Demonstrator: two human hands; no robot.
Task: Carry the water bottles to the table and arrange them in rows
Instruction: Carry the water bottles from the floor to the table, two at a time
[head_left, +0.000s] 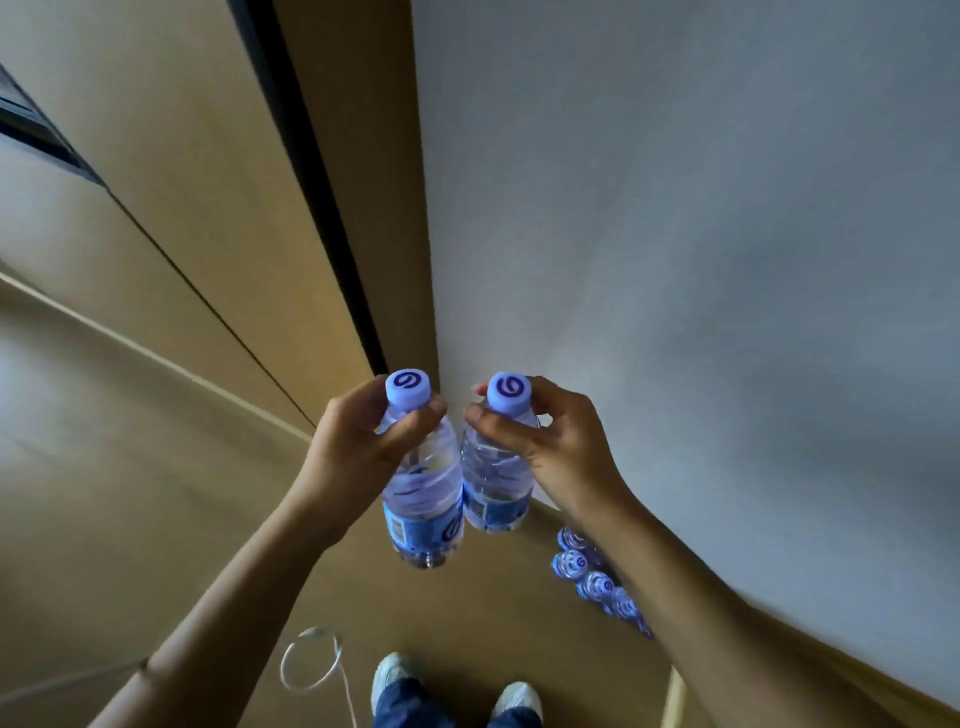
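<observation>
Left hand (363, 441) clenched around the neck of the left bottle (423, 499), fingers just under the cap. Neck grip lets the body hang free and upright, one bottle per hand, so two go per trip. Right hand (545, 441) does the same on the right bottle (496, 478), thumb and fingers pinching below the cap. Both bottles are in the air in front of the chest, bodies touching or nearly so at the labels; can't tell which.

No table in view, so this reads as mid-carry, placement not yet done.

Around, left to right: tan wall panels (182, 182) with a dark vertical gap, a white cable loop (311, 660) on the floor just left of the shoes (400, 675), then the remaining bottles (597, 577) standing in a line on the floor against the grey wall (675, 208), partly hidden behind the right forearm.

Risks, as I judge it: cable loop near the feet is a trip hazard when turning; floor bottles sit near the right foot and could get kicked. The hanging bottles may swing and knock together.
</observation>
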